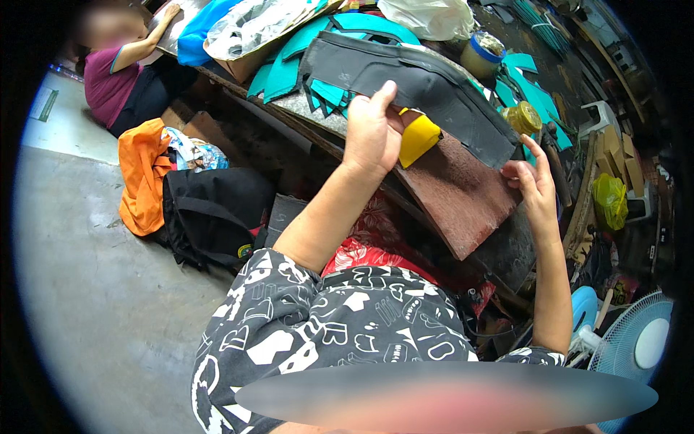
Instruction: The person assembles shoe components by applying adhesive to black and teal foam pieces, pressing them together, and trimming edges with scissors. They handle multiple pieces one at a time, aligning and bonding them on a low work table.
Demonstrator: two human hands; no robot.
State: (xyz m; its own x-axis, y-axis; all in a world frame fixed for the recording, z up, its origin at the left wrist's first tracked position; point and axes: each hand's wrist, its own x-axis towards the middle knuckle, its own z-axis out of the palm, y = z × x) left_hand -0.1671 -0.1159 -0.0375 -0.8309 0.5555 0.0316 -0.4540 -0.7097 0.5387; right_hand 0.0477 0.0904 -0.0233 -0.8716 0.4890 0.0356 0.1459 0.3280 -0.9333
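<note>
Black leather-like panel [412, 76]: a long, smooth sheet with a raised ridge along its far side, softly rumpled in the middle, tapering to its right corner; it lies over the workbench [293, 124], slanting along the near edge.
Left hand [374, 134]: thumb upright against the panel's near edge, other fingers bent and partly hidden; how firmly they grip, I cannot tell.
Right hand [533, 184]: index finger raised and apart, thumb and a bent finger close together, apparently pinching the panel's right corner.
Yellow piece [419, 141]: flat-sided and bright, just beside the left fingers; whether they hold it is unclear.
Reddish-brown board [466, 195]: rough, straight-edged, partly under the panel, one corner jutting past the bench's near edge.
Teal cut pieces [289, 69]: flat, curved and angular, heaped along the panel's left and far sides.
Jars: a wide blue-rimmed tub [483, 56] stands beyond the panel; a small yellowish jar [522, 118] sits by its right end.
Bench's left end: a crinkled plastic bag [253, 30] in a cardboard box, and a co-worker's hand [171, 10] at the edge.
Floor: limp orange cloth [143, 173] beside a black fabric backpack [213, 210].
</note>
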